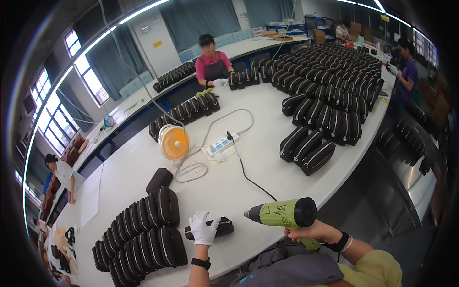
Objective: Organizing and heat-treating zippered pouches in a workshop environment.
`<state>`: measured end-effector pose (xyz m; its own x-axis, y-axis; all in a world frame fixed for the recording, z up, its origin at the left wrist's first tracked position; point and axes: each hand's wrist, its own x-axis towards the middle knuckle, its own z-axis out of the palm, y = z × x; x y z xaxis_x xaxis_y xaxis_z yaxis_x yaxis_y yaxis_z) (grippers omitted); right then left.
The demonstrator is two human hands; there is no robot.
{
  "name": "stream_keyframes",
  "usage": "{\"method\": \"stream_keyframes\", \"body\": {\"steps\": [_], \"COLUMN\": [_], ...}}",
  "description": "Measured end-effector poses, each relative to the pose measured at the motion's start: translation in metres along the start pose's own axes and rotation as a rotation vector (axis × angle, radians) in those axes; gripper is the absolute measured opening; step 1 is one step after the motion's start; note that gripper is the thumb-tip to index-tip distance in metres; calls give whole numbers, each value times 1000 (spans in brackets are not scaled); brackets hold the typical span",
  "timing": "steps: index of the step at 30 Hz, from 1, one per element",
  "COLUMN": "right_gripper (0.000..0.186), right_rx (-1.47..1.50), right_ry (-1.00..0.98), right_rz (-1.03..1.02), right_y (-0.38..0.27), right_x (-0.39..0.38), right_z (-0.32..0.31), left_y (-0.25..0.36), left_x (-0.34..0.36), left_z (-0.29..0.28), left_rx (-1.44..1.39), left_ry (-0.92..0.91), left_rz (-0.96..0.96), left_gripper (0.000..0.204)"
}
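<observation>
My left hand (204, 229), in a white glove, grips a small black zippered pouch (224, 227) lying on the white table near its front edge. The fingers cover the pouch's left part. A green heat gun (282, 213) with a black rear end is held in my bare right hand (313, 232), fingers wrapped round its handle. Its metal nozzle points left, above the table and to the right of the pouch. Just left of my left hand stand two rows of black pouches (143, 210), packed side by side, with one more pouch (159, 180) at their far end.
An orange-and-white fan (174, 142) and a white power strip (223, 143) with trailing cords occupy mid-table. Many black pouches (330, 81) fill the far right. Across the table a person in pink (214, 66) works by a pouch row (189, 112); another person (407, 76) stands at right.
</observation>
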<state>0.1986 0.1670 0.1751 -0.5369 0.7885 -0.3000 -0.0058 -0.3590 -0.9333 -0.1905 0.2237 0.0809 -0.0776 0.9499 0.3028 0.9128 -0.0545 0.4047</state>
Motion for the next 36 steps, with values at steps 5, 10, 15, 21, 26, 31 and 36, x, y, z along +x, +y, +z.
{"method": "stream_keyframes", "body": {"steps": [5, 10, 15, 21, 26, 31, 36], "right_gripper": [22, 24, 21, 23, 23, 24, 28], "right_rx": [-38, 17, -44, -25, -23, 25, -23], "right_ry": [14, 25, 44, 8, 32, -18, 41], "right_rz": [44, 54, 45, 65, 77, 116, 64], "right_y": [-6, -8, -14, -23, -14, -18, -12], "right_x": [-9, -10, -2, 9, 10, 8, 17], "right_z": [-18, -25, -32, -25, -12, 7, 20], "left_y": [3, 20, 72, 63, 17, -35, -61], "left_x": [-19, -21, -3, 16, -2, -40, -56], "left_z": [-36, -32, 4, 45, 24, -8, -8], "left_rx": [277, 271, 238, 208, -16, 67, -296], "left_ry": [-228, -314, -195, -201, 230, 220, 176], "left_rz": [-137, -163, 84, -73, -17, -151, -478], "left_gripper": [94, 89, 76, 27, 19, 30, 53]}}
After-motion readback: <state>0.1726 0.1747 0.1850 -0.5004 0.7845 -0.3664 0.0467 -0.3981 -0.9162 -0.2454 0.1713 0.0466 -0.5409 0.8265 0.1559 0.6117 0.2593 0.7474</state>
